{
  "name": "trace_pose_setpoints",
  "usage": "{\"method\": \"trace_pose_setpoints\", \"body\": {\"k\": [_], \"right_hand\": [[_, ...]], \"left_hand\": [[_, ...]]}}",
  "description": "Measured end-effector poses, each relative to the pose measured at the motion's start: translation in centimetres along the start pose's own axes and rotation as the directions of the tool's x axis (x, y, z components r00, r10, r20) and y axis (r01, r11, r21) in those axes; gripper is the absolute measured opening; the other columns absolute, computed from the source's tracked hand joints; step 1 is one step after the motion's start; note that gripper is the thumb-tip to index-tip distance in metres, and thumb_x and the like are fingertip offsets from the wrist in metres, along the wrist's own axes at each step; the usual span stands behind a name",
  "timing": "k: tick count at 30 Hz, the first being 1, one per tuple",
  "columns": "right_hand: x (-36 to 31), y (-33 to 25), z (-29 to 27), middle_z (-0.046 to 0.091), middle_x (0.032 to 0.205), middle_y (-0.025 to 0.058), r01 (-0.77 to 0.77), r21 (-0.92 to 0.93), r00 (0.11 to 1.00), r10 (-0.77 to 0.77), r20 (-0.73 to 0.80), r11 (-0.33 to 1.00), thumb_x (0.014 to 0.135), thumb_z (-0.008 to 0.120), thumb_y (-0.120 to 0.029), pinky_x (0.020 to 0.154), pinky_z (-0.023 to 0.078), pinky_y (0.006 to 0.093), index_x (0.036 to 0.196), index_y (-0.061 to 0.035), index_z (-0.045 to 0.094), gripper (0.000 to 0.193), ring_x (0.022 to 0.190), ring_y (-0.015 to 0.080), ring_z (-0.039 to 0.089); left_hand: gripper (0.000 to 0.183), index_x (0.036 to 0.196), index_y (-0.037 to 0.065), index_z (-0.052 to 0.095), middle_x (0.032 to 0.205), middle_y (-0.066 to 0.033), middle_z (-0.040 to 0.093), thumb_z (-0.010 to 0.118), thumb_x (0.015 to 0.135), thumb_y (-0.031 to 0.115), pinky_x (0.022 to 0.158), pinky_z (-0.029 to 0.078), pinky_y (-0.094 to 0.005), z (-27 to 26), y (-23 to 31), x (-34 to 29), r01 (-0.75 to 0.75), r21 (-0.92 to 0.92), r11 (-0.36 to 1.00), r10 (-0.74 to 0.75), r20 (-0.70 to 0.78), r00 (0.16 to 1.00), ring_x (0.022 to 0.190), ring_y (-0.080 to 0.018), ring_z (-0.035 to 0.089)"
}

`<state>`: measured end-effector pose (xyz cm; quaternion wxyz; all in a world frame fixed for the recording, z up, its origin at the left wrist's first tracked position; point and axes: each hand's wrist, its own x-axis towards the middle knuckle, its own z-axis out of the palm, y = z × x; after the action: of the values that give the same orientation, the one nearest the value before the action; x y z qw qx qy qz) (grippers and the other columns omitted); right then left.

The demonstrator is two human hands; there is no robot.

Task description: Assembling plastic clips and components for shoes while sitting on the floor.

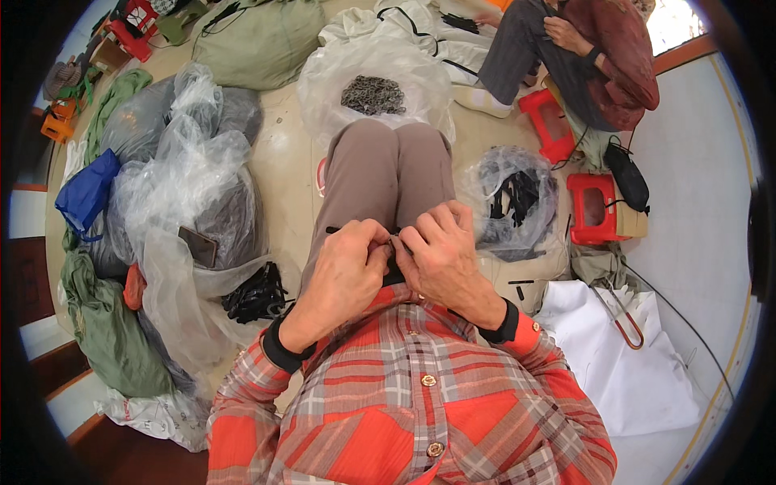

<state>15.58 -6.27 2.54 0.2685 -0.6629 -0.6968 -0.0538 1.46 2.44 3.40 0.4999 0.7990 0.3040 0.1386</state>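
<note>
Above my lap, my left hand [349, 268] and my right hand [443, 257] meet with bent, pinching fingers. Between the fingertips is a small dark piece [392, 245], mostly covered, so its kind is unclear. A thin black tip [332, 230] pokes out beside the left hand's knuckles. Left of my thigh lies a heap of black strips [257, 295]. To the right of my knees, a clear plastic bag [495, 166] stands open around more black strips [517, 198]. Beyond my knees, another clear bag [323, 81] holds many small dark grey pieces [373, 95].
Large filled plastic bags [182, 162] crowd the left, with a phone [198, 247] on one. At upper right another person [598, 65] sits near a red stool [552, 137]; a second red stool [576, 190] stands closer. A white sheet [622, 380] lies at lower right.
</note>
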Motion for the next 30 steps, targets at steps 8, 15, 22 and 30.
{"method": "trace_pose_setpoints", "body": {"k": [8,15,22,30], "right_hand": [[-0.5,-0.4,0.3,0.048,0.071,0.0083,0.04,0.048,0.997,-0.043,0.069,0.998,0.06,0.068,-0.016,0.081,0.034,0.0423,0.076,-0.0038,0.056,0.024,0.076,0.0256,0.049],[-0.6,0.0,0.3,0.048,0.071,0.0084,0.045,0.042,0.998,-0.047,0.036,0.998,0.059,0.068,-0.014,0.08,0.034,0.042,0.08,-0.0045,0.056,0.026,0.077,0.0261,0.049],[0.6,0.4,-2.6,0.054,0.076,0.0125,-0.5,0.576,0.862,0.305,0.406,0.646,0.08,0.054,-0.013,0.073,0.039,0.036,0.081,0.0002,0.057,0.014,0.075,0.0257,0.052],[0.5,1.8,-3.2,0.06,0.075,0.0025,-0.742,0.669,0.661,0.212,0.72,0.04,0.087,0.048,-0.016,0.06,0.041,0.0214,0.087,0.0021,0.059,0.021,0.065,0.0064,0.05]], "left_hand": [[0.006,0.086,-0.004,0.045,0.07,-0.0116,0.052,0.044,0.08,-0.003,0.061,0.043,-0.0317,-0.5,0.0,0.6,0.437,-0.331,0.836,-0.306,0.38,0.873,0.065,-0.0203,0.054],[0.014,0.093,-0.001,0.038,0.083,-0.009,0.044,0.039,0.09,0.012,0.074,0.038,-0.0297,0.5,-1.0,0.2,0.246,-0.35,0.904,-0.122,0.341,0.932,0.079,-0.0153,0.041],[0.019,0.096,0.007,0.039,0.077,0.0027,0.038,0.043,0.094,0.025,0.057,0.029,-0.0191,0.9,-0.5,-0.5,0.182,-0.585,0.79,-0.041,0.245,0.969,0.065,-0.0046,0.032],[0.014,0.091,0.01,0.039,0.074,0.0041,0.039,0.042,0.089,0.024,0.055,0.026,-0.0186,1.3,-0.1,-0.8,0.309,-0.676,0.669,-0.147,0.288,0.946,0.062,-0.0036,0.03]]}}
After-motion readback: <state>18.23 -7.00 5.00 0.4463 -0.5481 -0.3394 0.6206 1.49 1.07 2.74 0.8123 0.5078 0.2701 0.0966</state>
